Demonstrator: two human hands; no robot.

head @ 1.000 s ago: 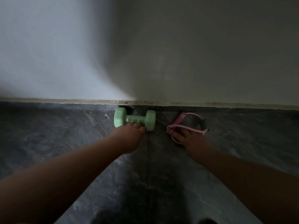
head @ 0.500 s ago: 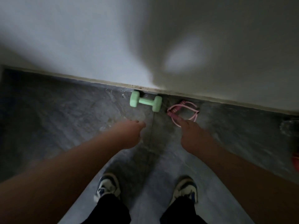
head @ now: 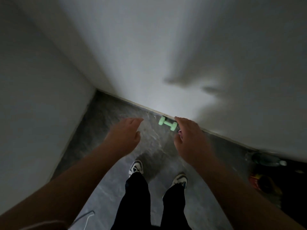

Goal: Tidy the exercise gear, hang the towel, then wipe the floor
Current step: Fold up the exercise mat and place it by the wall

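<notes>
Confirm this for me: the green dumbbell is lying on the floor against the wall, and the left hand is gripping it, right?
Not quite. The head view shows the green dumbbell lying by the wall, but the left hand hangs open above the floor, gripping nothing.

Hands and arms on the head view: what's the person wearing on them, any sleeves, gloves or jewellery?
Both forearms are bare up to the frame edge, with no sleeves showing. The left hand and right hand wear no gloves; no watch or wristband shows. Rings are too blurred to rule out. Lower down: black trousers and white-and-dark sneakers.

Grey floor (head: pixel 106 123), green dumbbell (head: pixel 167 123) by wall, bottle (head: pixel 267 160)
</notes>
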